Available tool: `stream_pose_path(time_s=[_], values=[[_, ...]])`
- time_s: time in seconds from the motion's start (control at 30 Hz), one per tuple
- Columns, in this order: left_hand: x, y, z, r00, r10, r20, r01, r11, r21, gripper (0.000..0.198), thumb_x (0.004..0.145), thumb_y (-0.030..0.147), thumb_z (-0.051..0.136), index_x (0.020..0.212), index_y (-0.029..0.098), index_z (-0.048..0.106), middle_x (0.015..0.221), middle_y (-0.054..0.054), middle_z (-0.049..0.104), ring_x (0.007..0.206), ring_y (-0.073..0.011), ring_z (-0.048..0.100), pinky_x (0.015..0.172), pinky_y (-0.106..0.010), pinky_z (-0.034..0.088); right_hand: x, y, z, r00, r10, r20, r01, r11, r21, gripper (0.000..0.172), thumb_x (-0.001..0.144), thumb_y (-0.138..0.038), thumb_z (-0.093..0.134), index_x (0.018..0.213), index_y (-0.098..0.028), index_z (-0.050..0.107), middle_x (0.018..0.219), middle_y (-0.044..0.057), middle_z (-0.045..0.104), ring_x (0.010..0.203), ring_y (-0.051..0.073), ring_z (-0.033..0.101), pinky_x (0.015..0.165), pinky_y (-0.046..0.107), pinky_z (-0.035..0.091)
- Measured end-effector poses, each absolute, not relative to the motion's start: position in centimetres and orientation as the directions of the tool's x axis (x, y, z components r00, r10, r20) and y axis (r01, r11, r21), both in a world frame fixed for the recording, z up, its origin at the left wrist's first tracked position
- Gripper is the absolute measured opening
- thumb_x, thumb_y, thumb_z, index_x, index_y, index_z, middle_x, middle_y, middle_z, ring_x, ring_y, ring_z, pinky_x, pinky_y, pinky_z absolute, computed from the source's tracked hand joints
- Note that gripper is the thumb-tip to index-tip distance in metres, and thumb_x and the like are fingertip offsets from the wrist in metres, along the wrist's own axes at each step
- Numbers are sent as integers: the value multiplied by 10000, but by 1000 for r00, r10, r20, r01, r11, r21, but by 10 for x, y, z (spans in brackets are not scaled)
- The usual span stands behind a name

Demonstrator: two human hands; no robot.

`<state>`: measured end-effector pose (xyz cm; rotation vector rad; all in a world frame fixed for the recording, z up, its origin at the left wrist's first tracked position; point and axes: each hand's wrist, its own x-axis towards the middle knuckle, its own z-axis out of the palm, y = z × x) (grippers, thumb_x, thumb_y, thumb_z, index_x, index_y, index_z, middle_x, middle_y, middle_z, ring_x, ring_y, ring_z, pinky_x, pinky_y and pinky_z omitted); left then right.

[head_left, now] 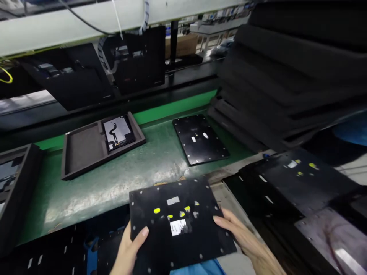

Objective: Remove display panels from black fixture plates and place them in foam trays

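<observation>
Between my hands is a flat black plate point(155, 236) with screw heads along its edges, white labels and yellow marks. My left hand point(130, 244) grips its left edge, thumb on top. At the right edge my right hand point(241, 231) holds it, thumb over the face and the other fingers partly hidden. The plate is held above the front of the green work surface, tilted towards me. Farther back lies a similar black plate point(197, 151) with two white marks. Left of that sits a dark foam tray point(83, 149) with a silver-and-black flat part point(119, 131) in its right compartment.
A tall stack of dark foam trays point(286, 76) rises at the right. Several black plates point(298, 179) lie at the lower right. Another tray point(27, 183) stands at the left edge. A white beam point(86, 23) with hanging cables crosses the top; dark monitors point(137, 57) stand behind.
</observation>
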<state>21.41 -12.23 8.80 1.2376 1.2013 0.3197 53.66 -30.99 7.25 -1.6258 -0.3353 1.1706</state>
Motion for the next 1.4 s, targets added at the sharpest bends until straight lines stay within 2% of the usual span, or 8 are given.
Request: stream_pose_path(time_s=[0.2,0.4,0.5,0.6,0.8,1.07,1.23,1.4], values=[[340,-8,145,805,379,-456,68,705,706,702,839,665,764,1353,188,736,1335,-143,774,1275,-400,714,1151,-549,539,524,-326,64,619,467,-631,-677,-89,-730,652,614,-591,956,1148,-255,790,1064,101,836,1100,410,772,1006,569,636],[383,-13,128,713,675,-190,-225,477,849,353,959,474,698,1220,240,739,1525,-100,653,1398,-314,621,1167,-458,488,549,-280,78,833,350,-429,-507,168,-846,603,683,-537,976,1153,-291,690,1024,-29,789,884,202,752,624,265,636],[349,-43,96,708,665,-236,-36,368,929,371,992,532,661,1226,253,732,1456,-106,683,1327,-322,662,1142,-475,495,568,-246,73,848,433,-306,-391,121,-912,562,719,-609,961,845,-249,549,610,-109,511,448,59,393,376,177,350],[307,-66,71,708,651,-272,116,273,955,426,980,578,680,1283,281,716,1479,-100,667,1313,-314,669,1157,-465,489,588,-212,65,834,486,-263,-326,49,-944,741,750,-766,869,705,-266,323,525,-149,207,429,42,141,364,196,194],[242,-83,74,675,668,-315,279,165,946,465,1013,618,636,1393,353,678,1487,-87,667,1363,-310,646,1212,-465,475,616,-197,69,750,594,-291,-184,-236,-954,600,750,-755,855,748,-205,615,631,16,644,471,83,308,423,253,200],[194,-71,82,590,753,-293,365,75,928,410,982,575,680,1345,395,744,1472,-65,694,1350,-349,664,1199,-489,518,605,-219,95,840,537,73,356,-445,-822,522,900,-738,689,948,-219,711,687,-21,581,651,183,499,650,309,411],[155,-22,99,398,911,107,440,-291,849,319,1042,451,615,1314,336,737,1466,-71,689,1395,-320,626,1247,-487,464,544,-186,93,656,755,-13,484,-434,-760,537,938,-764,598,1034,-250,720,722,-9,601,646,192,532,661,306,445],[51,56,117,60,876,479,878,-275,393,410,1040,389,591,1409,219,648,1621,-157,544,1496,-372,500,1275,-559,368,482,-158,70,484,873,-69,649,-410,-640,669,870,-840,547,1261,-326,724,896,79,760,752,333,706,612,380,477]])
